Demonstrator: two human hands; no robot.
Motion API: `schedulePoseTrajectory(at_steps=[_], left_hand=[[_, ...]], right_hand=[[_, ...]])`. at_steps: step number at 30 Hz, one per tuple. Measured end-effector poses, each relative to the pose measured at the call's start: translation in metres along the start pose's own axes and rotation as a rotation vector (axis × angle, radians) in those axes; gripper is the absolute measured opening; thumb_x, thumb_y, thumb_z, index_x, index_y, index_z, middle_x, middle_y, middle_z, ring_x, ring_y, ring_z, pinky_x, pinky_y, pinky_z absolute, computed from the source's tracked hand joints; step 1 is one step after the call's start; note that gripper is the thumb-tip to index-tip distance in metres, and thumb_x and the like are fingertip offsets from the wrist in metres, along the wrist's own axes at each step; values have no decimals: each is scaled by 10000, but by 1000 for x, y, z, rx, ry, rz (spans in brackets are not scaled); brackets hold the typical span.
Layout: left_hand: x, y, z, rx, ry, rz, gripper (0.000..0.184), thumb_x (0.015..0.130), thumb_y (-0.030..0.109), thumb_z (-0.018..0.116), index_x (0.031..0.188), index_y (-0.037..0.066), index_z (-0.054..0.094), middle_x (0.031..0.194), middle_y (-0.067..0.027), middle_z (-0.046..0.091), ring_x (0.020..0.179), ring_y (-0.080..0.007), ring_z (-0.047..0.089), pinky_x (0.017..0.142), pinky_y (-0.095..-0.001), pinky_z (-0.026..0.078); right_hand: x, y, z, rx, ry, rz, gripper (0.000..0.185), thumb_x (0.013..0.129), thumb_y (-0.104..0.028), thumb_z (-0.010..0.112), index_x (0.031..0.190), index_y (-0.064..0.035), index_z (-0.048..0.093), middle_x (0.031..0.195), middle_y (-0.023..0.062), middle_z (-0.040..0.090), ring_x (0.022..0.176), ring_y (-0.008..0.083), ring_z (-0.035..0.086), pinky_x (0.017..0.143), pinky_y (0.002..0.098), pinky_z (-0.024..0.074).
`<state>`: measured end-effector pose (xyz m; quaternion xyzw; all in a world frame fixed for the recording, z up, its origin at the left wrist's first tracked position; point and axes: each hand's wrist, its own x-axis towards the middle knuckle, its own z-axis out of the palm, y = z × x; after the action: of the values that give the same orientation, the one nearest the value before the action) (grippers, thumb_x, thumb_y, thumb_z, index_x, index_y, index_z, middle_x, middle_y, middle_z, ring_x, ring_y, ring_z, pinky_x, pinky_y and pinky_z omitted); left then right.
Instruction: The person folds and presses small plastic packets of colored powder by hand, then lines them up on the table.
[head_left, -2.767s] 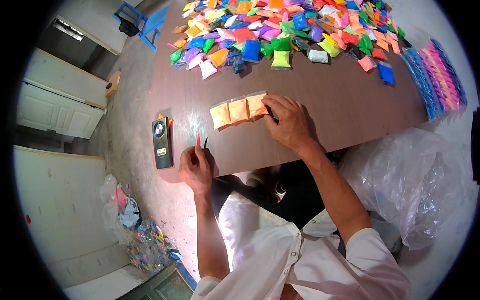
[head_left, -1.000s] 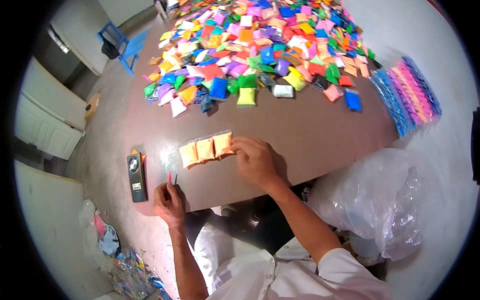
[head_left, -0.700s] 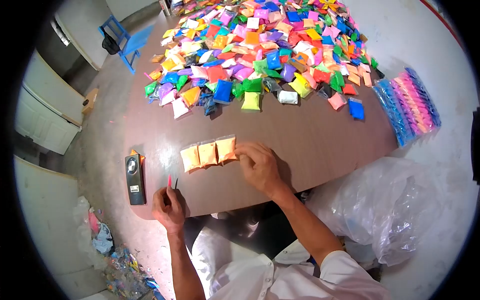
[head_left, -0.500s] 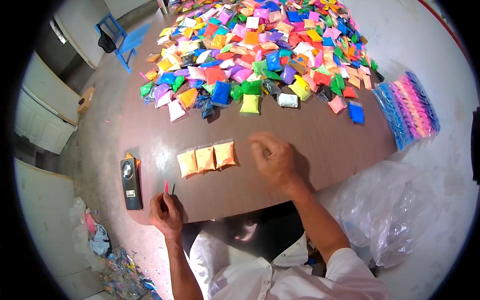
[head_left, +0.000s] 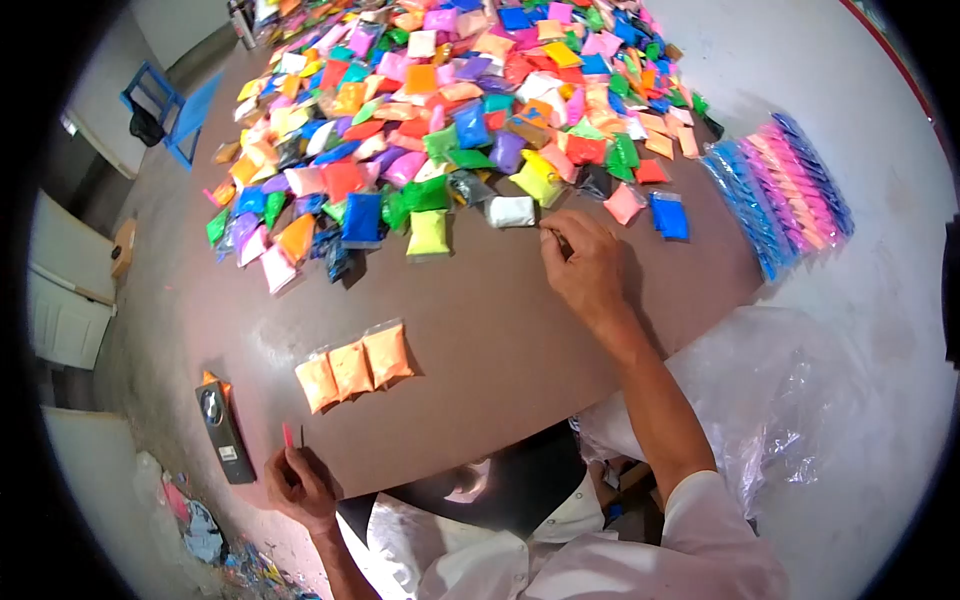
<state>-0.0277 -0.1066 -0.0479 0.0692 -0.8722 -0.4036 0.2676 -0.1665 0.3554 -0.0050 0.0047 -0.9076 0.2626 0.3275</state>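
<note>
Head view: your right grip [head_left: 587,263] curled beside the white packet [head_left: 512,211], upper centre.
Left grip [head_left: 303,488] closed on a pink tool [head_left: 287,434], lower left; cannot tell if your right holds anything. Best keep the tool's tip off the three peach packets [head_left: 350,370], left of centre.

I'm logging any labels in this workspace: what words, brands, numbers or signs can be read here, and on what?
No text can be read with certainty.
White label on the dark phone: marks too small to read.
Three orange packets: no readable print.
Heaped coloured packets: no readable print.
</note>
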Motion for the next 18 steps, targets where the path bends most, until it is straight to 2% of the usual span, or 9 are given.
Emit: schedulePoseTrajectory(at_steps=[3,6,9,11,13,15,18], left_hand=[[1,5,1,65,27,33,165,1070,99,618,964,-20,661,751,-60,619,598,-112,494,541,-285,401],[4,10,1,186,21,134,179,1073,108,617,959,-25,655,759,-62,619,615,-127,501,557,-298,411],[-1,6,-2,58,-32,-104,184,1078,110,615,966,-34,641,778,-75,616,663,-150,517,607,-316,428],[0,4,0,101,-19,-34,185,1080,108,611,972,-39,640,784,-75,615,665,-147,513,612,-310,426],[0,0,-2,152,-3,35,185,1083,106,607,977,-43,638,790,-75,615,668,-145,509,616,-304,424],[-1,-2,-1,101,-33,-65,191,1088,106,599,983,-49,636,797,-73,610,677,-140,500,619,-301,422],[0,-1,-2,121,-28,-48,193,1086,109,601,980,-47,637,794,-71,601,686,-136,496,617,-300,417]], right_hand=[[19,21,-17,-111,51,-21,103,888,-143,723,979,-100,743,996,96,737,967,340,699,849,469,529],[40,63,-30,-205,104,81,127,891,-163,712,988,-100,764,1021,100,746,976,336,700,842,473,527],[65,97,-50,-333,93,163,145,898,-182,707,997,-103,776,1033,106,748,983,336,701,862,467,534],[77,111,-51,-291,118,191,161,901,-205,710,1006,-106,781,1028,110,749,980,336,705,866,477,535],[92,111,-53,-303,65,60,197,898,-224,746,1040,-93,785,1032,112,750,953,303,721,822,413,565],[107,108,-39,-350,1,12,223,889,-245,747,1055,-102,793,1048,108,744,999,297,707,843,426,557],[123,100,-9,-413,-110,-55,279,863,-283,755,1085,-122,809,1078,103,724,1079,293,673,886,457,534]])
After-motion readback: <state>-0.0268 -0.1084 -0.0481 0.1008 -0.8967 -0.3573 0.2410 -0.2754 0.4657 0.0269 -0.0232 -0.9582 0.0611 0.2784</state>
